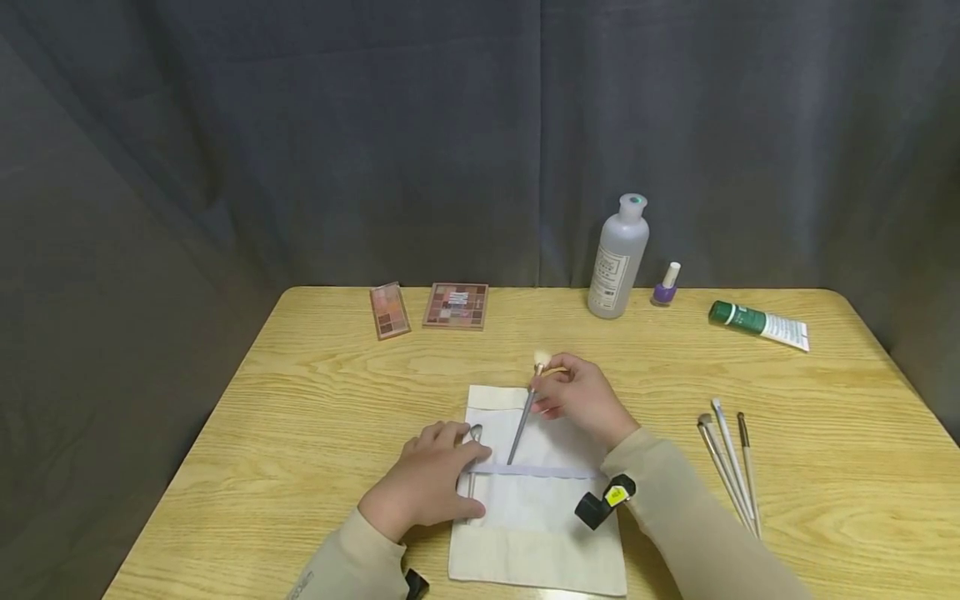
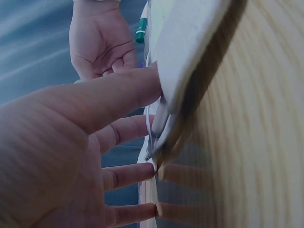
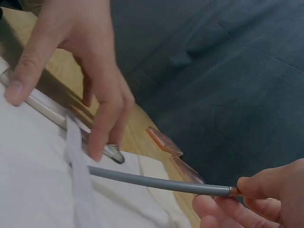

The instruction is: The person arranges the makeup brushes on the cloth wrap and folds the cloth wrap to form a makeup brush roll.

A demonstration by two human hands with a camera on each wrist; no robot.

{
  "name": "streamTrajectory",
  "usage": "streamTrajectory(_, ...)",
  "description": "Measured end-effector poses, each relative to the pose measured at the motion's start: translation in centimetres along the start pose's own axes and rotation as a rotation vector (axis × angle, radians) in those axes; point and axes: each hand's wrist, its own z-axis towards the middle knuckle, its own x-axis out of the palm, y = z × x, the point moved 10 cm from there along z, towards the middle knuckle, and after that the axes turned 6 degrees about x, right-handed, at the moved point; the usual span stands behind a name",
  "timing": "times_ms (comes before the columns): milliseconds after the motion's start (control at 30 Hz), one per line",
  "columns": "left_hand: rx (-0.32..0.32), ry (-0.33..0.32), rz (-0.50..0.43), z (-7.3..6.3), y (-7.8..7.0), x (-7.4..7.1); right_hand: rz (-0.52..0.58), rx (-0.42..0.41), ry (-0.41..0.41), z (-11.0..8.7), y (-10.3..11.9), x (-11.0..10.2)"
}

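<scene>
My right hand [image 1: 588, 398] pinches a makeup brush [image 1: 521, 429] near its ferrule; it has a grey handle and pale bristles. In the right wrist view the handle's lower end [image 3: 123, 176] passes under the lilac band [image 3: 78, 166] of a white cloth brush roll [image 1: 536, 554]. At the roll's left edge rests my left hand [image 1: 429, 479], thumb and fingertips touching the cloth, fingers spread. Between its thumb and fingers lies another brush [image 1: 476, 433], slipped under the band.
Several loose brushes [image 1: 727, 467] lie right of my right forearm. At the back stand two palettes [image 1: 455, 306] lying flat, a clear bottle [image 1: 618, 258], a purple nail polish bottle [image 1: 665, 287] and a green and white tube [image 1: 757, 323]. Behind the table hangs a dark curtain [image 1: 412, 150].
</scene>
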Motion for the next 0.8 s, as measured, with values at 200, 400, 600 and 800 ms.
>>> streamTrajectory(200, -0.003, 0.009, 0.02, 0.1, 0.1, 0.0, -0.04, 0.023, 0.014, -0.1, -0.7, 1.3)
streamTrajectory(400, -0.011, 0.018, 0.012, 0.0, 0.1, 0.1, -0.074, 0.038, 0.05, -0.6, -1.2, 2.9)
streamTrajectory(600, -0.015, 0.02, 0.016, 0.0, 0.0, 0.1, -0.097, 0.063, 0.112, -1.0, -1.9, 4.1)
streamTrajectory(800, -0.015, 0.014, 0.009, 0.0, -0.1, 0.0, -0.178, 0.062, 0.152, -1.2, -2.0, 4.8)
